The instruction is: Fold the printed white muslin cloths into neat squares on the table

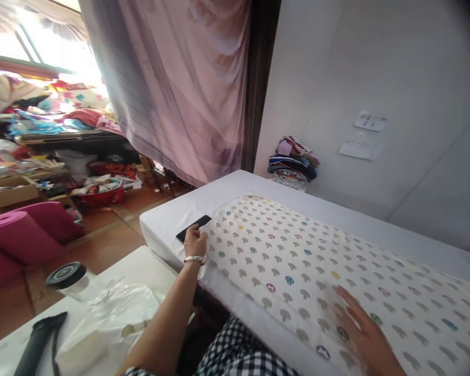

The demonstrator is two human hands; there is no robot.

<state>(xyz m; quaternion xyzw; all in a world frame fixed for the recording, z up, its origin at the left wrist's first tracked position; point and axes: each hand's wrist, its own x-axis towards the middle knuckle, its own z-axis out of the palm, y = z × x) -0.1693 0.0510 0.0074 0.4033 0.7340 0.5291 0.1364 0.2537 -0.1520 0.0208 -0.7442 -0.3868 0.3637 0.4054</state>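
Note:
A white cloth printed with small coloured mushrooms (297, 250) lies spread over a white-covered bed (227, 196). My left hand (195, 241), a bracelet on its wrist, is closed on the near left corner of this cloth, right beside a black phone (194, 227) that lies flat on the bed. My right hand (360, 326) rests on the cloth at the lower right with its fingers spread flat; it is smeared by motion.
A white side table (141, 266) at the lower left carries a black-lidded jar (68, 279), clear plastic wrap and a black folded umbrella (37, 342). Folded clothes (293, 162) are stacked against the wall. Pink rolled mats (23, 235) and clutter fill the floor at left. A pink curtain (180, 83) hangs behind.

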